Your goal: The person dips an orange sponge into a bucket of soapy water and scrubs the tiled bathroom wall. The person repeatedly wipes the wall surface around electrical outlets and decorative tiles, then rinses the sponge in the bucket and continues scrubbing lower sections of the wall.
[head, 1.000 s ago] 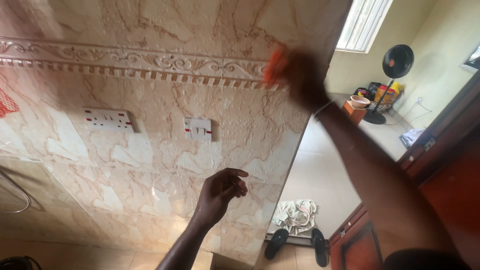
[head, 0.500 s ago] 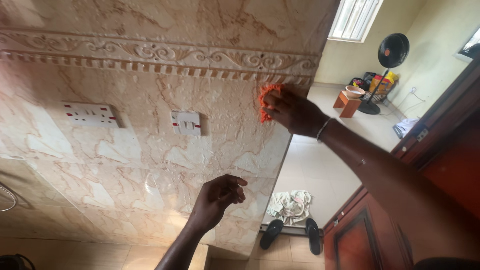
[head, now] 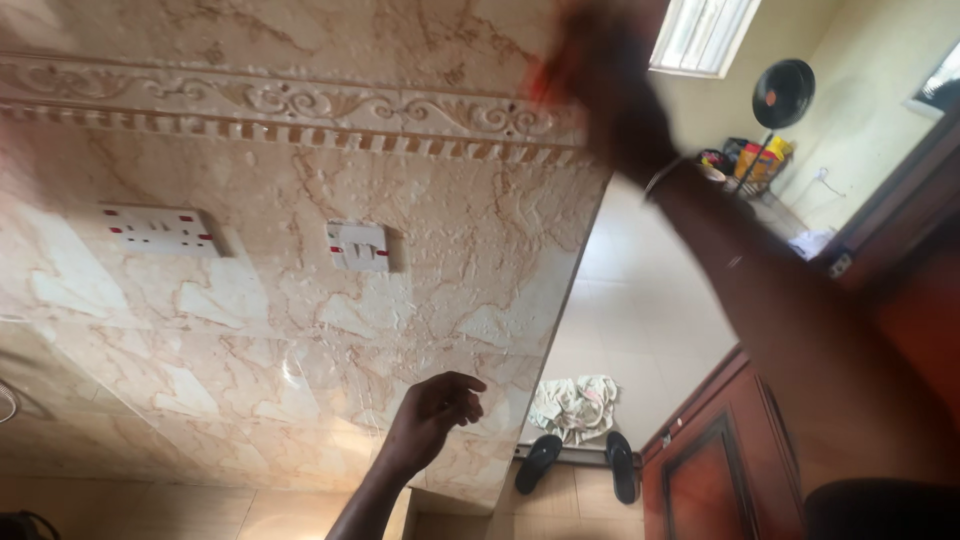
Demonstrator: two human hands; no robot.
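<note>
Two hands at a marble-patterned tiled wall (head: 300,300), listed outward from the wearer, with the wall switch (head: 358,246) as reference.

Left hand (head: 432,415): below and right of the switch, fingers loosely curled, holding nothing; it hangs just off the glossy lower tile, not pressed to it, apparently kept free for balance.

Right hand (head: 600,75): above and well right of the switch, blurred, arm stretched up; it appears closed on an orange cloth (head: 540,85), pressed flat to the tile just above the carved border strip (head: 300,105), presumably so the cloth meets the surface.

Double socket (head: 160,230): left of the switch, same height.

Wall edge: right of the switch the tiling ends at a corner; the cloth sits near that edge, with little tile left rightward and open tile leftward.

Beyond the corner: pale floor (head: 640,320), crumpled rag (head: 575,405), two dark slippers (head: 580,465), a red-brown wooden door (head: 720,480); farthest, a standing fan (head: 780,95) beneath a window (head: 705,30).
</note>
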